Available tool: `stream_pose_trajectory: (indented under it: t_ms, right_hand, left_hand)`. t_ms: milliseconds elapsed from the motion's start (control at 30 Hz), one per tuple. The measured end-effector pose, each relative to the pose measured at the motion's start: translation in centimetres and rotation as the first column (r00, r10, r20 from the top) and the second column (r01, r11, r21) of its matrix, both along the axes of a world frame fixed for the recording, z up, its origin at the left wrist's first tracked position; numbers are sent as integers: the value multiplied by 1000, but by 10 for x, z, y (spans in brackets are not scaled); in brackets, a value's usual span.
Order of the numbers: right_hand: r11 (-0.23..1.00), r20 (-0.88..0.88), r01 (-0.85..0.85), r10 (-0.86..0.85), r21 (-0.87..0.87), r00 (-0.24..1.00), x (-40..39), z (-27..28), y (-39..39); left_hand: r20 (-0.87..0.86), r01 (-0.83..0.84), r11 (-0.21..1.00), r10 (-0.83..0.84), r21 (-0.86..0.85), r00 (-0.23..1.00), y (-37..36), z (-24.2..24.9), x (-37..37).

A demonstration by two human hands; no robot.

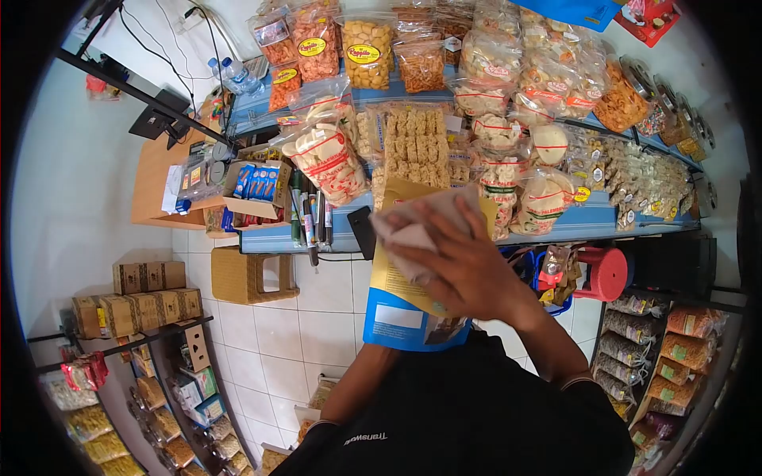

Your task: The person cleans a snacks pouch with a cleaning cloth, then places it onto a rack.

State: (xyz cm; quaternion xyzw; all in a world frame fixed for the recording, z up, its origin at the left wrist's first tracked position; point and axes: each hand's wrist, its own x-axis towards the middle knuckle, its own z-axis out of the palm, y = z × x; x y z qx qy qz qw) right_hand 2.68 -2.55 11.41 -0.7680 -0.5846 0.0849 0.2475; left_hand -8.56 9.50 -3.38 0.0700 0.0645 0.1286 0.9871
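Observation:
A gold and blue stand-up pouch [385,278] is held in front of my chest, its blue end towards me. My right hand [468,266] lies across the pouch with its fingers spread over a folded greyish-pink cloth [409,238], holding the cloth against the pouch's face. My left forearm [363,385] comes up from below and passes behind the pouch. The pouch hides my left hand and its fingers. Just left of the pouch, a black phone [361,232] lies at the edge of the blue-covered table [341,238].
Bagged crackers [327,163] and a pack of noodle-like snacks [414,139] crowd the table. Marker pens [309,222] stand at its front edge. Below are a brown stool [238,278] and a red stool [605,274]. Snack racks [627,349] flank me.

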Motion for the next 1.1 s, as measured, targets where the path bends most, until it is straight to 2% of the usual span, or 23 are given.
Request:
stream_pose_trajectory:
  t_ms: [33,67,167,367,400,500,633,833,867,967,1100]
  right_hand:
    - [998,17,53,-53,-17,998,6,0,2]
    - [994,-46,104,-102,40,994,10,3,2]
    - [986,-21,166,-165,37,986,18,0,-9]
    - [999,-40,4,-6,-44,999,-7,-4,-31]
    - [997,-111,-62,56,-50,992,-14,-7,-39]
    - [985,-139,-171,169,-2,976,-38,-9,-47]
    - [998,-78,-52,55,39,995,-31,-4,-42]
    - [977,97,207,-210,49,973,16,-18,-22]
    - [971,71,238,-238,8,969,23,-12,-23]
    - [972,-17,233,-233,8,972,35,-22,-33]
    - [988,-33,144,-143,47,989,23,-22,-42]
  left_hand:
    - [11,6,1000,-6,-2,1000,2,3,1]
    - [24,20,1000,-20,-15,1000,5,4,-1]
    - [51,53,997,-50,-63,997,14,3,-12]
    - [90,84,987,-73,-136,993,16,-11,-27]
    - [92,86,987,-74,-139,993,16,-14,-31]
    - [82,114,984,-103,-136,991,14,-19,-36]
    - [87,98,986,-87,-132,992,12,-14,-27]
    - [118,67,984,-48,-166,992,8,5,-7]
    - [126,69,982,-47,-177,991,8,8,-6]
    - [167,76,972,-39,-224,985,14,10,-7]
    - [216,85,951,-20,-297,976,22,9,-10]
